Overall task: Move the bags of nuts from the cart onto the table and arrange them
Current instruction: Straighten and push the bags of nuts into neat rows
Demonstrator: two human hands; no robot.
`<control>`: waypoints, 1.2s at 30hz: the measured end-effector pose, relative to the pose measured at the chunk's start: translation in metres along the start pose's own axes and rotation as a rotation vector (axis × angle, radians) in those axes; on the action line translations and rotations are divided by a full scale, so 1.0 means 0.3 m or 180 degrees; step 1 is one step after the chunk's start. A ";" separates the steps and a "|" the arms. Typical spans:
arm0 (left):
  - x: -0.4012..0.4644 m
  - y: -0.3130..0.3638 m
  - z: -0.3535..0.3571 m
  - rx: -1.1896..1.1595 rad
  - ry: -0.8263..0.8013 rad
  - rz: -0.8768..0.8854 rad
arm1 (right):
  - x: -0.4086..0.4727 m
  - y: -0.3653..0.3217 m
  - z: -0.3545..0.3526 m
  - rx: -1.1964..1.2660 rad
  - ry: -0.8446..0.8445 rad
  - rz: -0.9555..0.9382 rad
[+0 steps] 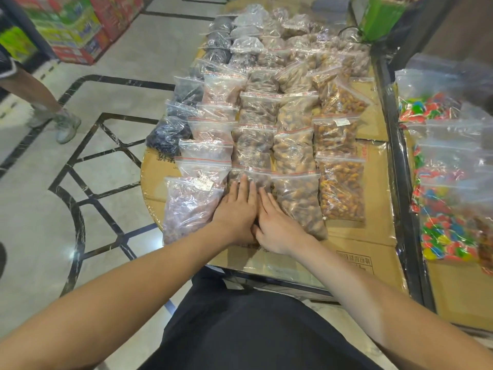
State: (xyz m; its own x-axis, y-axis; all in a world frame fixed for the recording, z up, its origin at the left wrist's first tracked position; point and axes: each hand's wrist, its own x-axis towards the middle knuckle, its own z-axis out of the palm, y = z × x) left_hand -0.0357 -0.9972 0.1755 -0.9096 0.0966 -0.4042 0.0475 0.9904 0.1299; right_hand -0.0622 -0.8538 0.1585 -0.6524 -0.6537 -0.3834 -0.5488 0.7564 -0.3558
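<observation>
My left hand (236,209) and right hand (274,222), fingers straight, press flat on a clear zip bag of brown nuts (250,174) | side by side, touching | cardboard-covered table (368,231)

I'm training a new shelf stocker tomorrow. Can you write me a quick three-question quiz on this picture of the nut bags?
1. True or false: both hands lie flat with straight fingers on one bag in the row nearest the person.
2. The bags of coloured sweets lie on which side of the nut bags? A) left B) right C) behind
3. Fill in: the nut bags rest on flattened ____.

Key:
1. True: the left hand and right hand press side by side.
2. B
3. cardboard
</observation>
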 end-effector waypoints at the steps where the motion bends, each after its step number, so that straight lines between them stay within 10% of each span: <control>1: 0.006 0.004 0.000 0.0110 0.0037 0.0063 | 0.000 0.009 0.014 -0.0061 -0.0004 -0.0025; 12: 0.117 0.003 -0.157 0.0169 -0.1188 0.0034 | -0.004 0.031 -0.032 0.0686 0.0670 -0.0021; 19: 0.351 -0.064 -0.242 0.0062 0.0515 -0.0183 | 0.064 0.107 -0.137 0.0327 0.1029 0.0532; 27: 0.408 -0.080 -0.192 0.0420 -0.0120 -0.0277 | 0.142 0.177 -0.196 0.0010 0.1019 0.0696; 32: 0.535 -0.075 -0.289 0.0181 0.0997 -0.0201 | 0.236 0.210 -0.287 0.0046 0.1326 0.0736; 36: 0.595 -0.118 -0.163 0.0095 0.0796 -0.0102 | 0.336 0.253 -0.378 0.0080 0.1511 0.0659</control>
State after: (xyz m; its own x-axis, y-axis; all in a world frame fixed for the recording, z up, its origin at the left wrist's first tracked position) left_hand -0.2199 -1.0198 0.1432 -0.9845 0.0414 -0.1705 0.0259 0.9954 0.0923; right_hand -0.2287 -0.8598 0.1895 -0.9145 -0.4041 -0.0209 -0.3742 0.8643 -0.3362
